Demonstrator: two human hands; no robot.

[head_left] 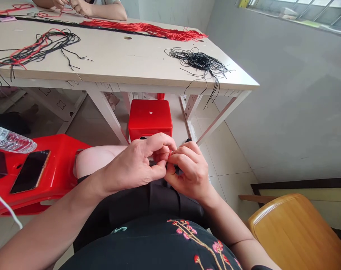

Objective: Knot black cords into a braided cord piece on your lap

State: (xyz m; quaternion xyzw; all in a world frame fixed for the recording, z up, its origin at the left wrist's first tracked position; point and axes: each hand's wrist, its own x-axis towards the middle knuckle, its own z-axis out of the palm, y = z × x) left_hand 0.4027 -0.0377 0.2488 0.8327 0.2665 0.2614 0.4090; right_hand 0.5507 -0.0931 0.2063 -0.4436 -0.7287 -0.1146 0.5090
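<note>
My left hand (142, 161) and my right hand (188, 167) meet above my lap, fingertips touching. Both are closed in a pinch. Between them shows a small bit of red cord (170, 153); most of it is hidden by the fingers. Something dark lies just below and behind the fingertips, too covered to make out. On the table ahead are a bundle of red cords (147, 29), a tangle of thin black cords (201, 62) with ends hanging over the edge, and a looped black-and-red bundle (43, 47) at the left.
Beyond my hands stands the table (125, 67), with a red stool (150, 114) beneath it. A red stool (62, 161) at my left bears a phone (31, 170) and a water bottle (12, 139). At right is a wooden chair (299, 232). Across the table are another person's hands (77, 5).
</note>
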